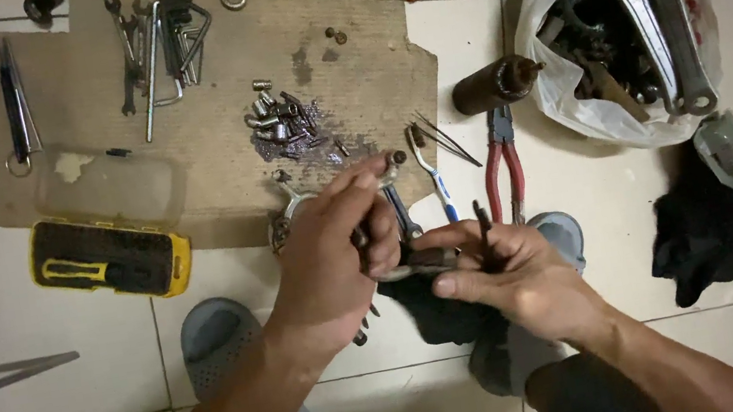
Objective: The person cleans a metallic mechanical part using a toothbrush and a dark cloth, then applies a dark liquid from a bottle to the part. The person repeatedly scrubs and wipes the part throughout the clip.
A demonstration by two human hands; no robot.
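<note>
Fingers (371, 235) of the left hand (331, 261) are curled together and pinched on a small dark metal part (415, 262) that I see from the head camera, thumb and forefinger meeting just above it. On the right hand (505, 272) the fingers are also drawn in, clamped around the same part from the other side, and a thin dark tool (484, 228) sticks up between them. I count 2 hands meeting over the floor, between the 2 grey slippers (217, 342). The part's long axis runs roughly left to right, from one grip to the other; its exact shape I cannot tell, since both hands cover most of it. The thin tool points up and away from me, nearly upright in the picture.

Just beyond the hands lie red-handled pliers (506, 169) and a blue-and-white toothbrush (432, 176), both pointing away from me. A sheet of cardboard (76, 105) carries a heap of small screws (285, 126) and a bunch of wrenches (155, 48), and a yellow bit case (105, 257) lies open at its near edge. On the right, a white plastic bag (556, 39) holds bicycle cranks (661, 22), with a black rag (713, 229) near it on the tiles.
</note>
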